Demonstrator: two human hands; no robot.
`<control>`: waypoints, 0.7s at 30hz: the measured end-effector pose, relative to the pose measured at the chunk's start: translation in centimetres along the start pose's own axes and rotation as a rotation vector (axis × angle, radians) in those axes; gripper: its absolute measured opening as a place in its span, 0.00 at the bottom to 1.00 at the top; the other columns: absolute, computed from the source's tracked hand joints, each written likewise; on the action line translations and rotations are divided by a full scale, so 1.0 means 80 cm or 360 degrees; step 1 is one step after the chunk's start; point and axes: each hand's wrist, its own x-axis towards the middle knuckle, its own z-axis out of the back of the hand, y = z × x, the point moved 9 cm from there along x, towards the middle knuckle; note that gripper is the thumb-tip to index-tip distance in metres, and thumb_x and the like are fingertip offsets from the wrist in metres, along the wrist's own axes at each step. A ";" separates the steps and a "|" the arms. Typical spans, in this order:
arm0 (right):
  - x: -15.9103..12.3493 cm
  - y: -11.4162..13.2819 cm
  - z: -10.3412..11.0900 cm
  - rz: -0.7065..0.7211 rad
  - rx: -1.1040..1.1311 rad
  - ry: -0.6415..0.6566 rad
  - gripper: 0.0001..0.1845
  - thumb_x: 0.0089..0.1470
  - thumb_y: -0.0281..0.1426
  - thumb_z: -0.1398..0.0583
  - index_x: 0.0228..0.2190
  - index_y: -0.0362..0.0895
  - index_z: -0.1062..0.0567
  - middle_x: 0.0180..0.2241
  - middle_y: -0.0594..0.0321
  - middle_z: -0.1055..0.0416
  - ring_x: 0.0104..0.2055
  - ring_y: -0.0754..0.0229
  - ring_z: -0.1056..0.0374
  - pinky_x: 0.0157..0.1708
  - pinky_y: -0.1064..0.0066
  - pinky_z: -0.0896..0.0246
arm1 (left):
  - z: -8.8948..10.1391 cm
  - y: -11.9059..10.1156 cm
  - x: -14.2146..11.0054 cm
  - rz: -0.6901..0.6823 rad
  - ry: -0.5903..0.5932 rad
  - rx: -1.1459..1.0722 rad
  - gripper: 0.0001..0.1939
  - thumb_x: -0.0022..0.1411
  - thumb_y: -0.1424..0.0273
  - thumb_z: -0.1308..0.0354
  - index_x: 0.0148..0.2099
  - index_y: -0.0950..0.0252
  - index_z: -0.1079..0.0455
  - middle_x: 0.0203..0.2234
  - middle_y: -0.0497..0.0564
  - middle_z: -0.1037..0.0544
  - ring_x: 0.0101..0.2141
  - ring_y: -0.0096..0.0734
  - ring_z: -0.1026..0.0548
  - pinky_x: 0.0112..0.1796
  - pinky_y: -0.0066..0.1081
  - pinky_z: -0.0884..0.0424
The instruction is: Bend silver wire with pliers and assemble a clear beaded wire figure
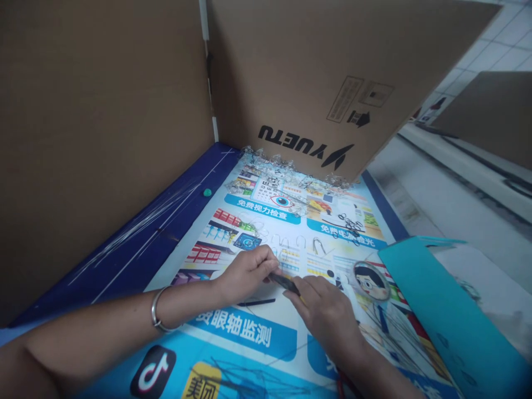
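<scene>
My left hand (248,272), with a silver bangle at its wrist, is closed in a pinch above the printed sheet. What lies between its fingers is too small to make out; it may be thin wire. My right hand (326,310) is wrapped round a pair of pliers (285,283), whose dark jaws point left and reach the left fingertips. A bit of yellow shows by the right fingers. Just beyond the hands lie several U-shaped pieces of bent wire (319,245). Straight lengths of thin wire (245,382) are scattered on the sheet near me.
Tall cardboard panels (291,72) wall off the left and back. Clear, curly wire pieces (286,166) line the back panel's foot. Dark small loops (351,223) lie at the right. A teal box (449,310) stands at the right edge. Long thin wires (141,219) and a green cap (207,192) lie left.
</scene>
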 end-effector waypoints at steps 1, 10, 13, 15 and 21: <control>0.000 -0.002 -0.001 -0.0016 0.0033 0.0012 0.15 0.60 0.38 0.49 0.33 0.43 0.28 0.24 0.60 0.32 0.29 0.60 0.36 0.28 0.71 0.46 | 0.000 -0.001 -0.001 -0.0008 -0.0002 0.0067 0.10 0.62 0.66 0.53 0.31 0.65 0.35 0.25 0.47 0.27 0.28 0.27 0.30 0.31 0.26 0.35; -0.005 -0.017 -0.022 -0.0121 0.0236 0.0238 0.11 0.56 0.38 0.45 0.32 0.44 0.27 0.27 0.61 0.30 0.30 0.60 0.34 0.30 0.72 0.42 | 0.004 0.007 0.005 -0.0010 -0.0005 0.0482 0.10 0.60 0.67 0.52 0.28 0.63 0.34 0.21 0.45 0.26 0.26 0.28 0.29 0.28 0.25 0.38; -0.005 -0.030 -0.027 -0.0087 0.0324 0.0312 0.10 0.55 0.37 0.43 0.35 0.45 0.27 0.30 0.61 0.29 0.35 0.60 0.34 0.35 0.71 0.41 | 0.012 0.013 0.011 0.0023 -0.0048 0.0549 0.11 0.59 0.67 0.50 0.25 0.63 0.33 0.19 0.45 0.26 0.24 0.28 0.30 0.26 0.24 0.39; -0.007 -0.035 -0.032 -0.0013 0.0372 0.0370 0.10 0.55 0.37 0.43 0.35 0.45 0.27 0.30 0.61 0.29 0.35 0.61 0.34 0.36 0.71 0.41 | 0.018 0.016 0.015 0.0037 -0.0066 0.0585 0.12 0.58 0.67 0.49 0.24 0.63 0.34 0.17 0.45 0.28 0.21 0.27 0.31 0.24 0.24 0.41; -0.010 -0.060 -0.029 -0.0068 0.0461 0.0061 0.09 0.55 0.35 0.43 0.35 0.44 0.27 0.32 0.59 0.29 0.36 0.59 0.34 0.38 0.67 0.40 | 0.023 0.023 0.021 -0.0016 -0.0078 0.0799 0.11 0.57 0.69 0.49 0.23 0.63 0.33 0.17 0.44 0.29 0.20 0.26 0.34 0.23 0.24 0.45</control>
